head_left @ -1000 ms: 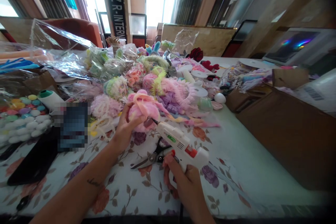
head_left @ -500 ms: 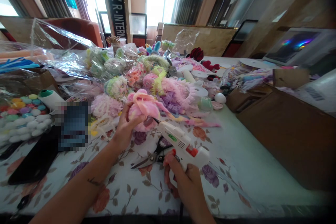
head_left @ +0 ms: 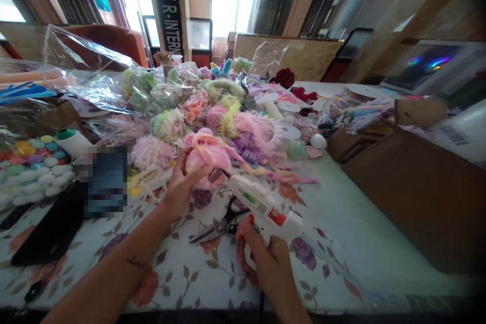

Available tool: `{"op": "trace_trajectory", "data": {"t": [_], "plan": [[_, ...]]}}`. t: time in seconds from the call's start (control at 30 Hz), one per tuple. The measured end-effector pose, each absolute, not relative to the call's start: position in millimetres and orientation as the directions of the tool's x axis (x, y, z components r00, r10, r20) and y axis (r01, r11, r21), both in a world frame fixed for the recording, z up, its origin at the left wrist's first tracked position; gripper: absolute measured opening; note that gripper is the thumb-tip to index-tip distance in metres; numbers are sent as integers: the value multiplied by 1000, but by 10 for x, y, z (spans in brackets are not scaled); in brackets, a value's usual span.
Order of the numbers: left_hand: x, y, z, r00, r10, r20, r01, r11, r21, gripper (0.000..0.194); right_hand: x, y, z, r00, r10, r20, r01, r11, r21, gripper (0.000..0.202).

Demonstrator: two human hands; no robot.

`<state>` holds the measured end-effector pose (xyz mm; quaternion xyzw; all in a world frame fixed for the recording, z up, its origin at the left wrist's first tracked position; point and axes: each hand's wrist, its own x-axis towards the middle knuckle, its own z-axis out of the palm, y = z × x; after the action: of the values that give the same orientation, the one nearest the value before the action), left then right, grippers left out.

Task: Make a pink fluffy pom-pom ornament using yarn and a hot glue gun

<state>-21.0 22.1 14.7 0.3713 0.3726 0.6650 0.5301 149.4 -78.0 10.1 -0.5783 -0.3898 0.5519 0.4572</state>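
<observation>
My left hand (head_left: 185, 178) grips a fluffy pink piece (head_left: 207, 154) with a peach ribbon over it, whose long tail trails to the right. Wrapped round the handle of a white hot glue gun (head_left: 258, 200) are the fingers of my right hand (head_left: 266, 258). The gun's dark nozzle points up-left and meets the lower right side of the pink piece; whether it touches I cannot tell. A clear glue stick runs out of the gun's back. Partly behind the gun lie black-handled scissors (head_left: 212, 230) on the flowered cloth.
Behind my hands spreads a heap of pastel trims and ribbons (head_left: 258, 131). On the left are colourful pompoms (head_left: 36, 174), a white thread cone (head_left: 72, 143), a black phone-like slab (head_left: 49, 233) and a blurred-out item (head_left: 107, 182). A brown cardboard box (head_left: 410, 192) stands at the right.
</observation>
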Motion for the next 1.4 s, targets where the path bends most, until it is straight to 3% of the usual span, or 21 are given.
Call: {"op": "trace_trajectory", "data": {"t": [0.37,0.93,1.4], "plan": [[-226,230,113,-129,980,155,-390,-193,900,45,1510,-795,129,41,960,-276,-11,-276,-961,45],[-203,218,174,-165,981,103,-432,-166,886,53,1490,-794,138,97,956,-277,-12,-277,-961,45],[-206,245,209,-227,968,104,-487,-205,849,48,1476,-802,60,86,965,-247,-14,-247,-969,47]]}}
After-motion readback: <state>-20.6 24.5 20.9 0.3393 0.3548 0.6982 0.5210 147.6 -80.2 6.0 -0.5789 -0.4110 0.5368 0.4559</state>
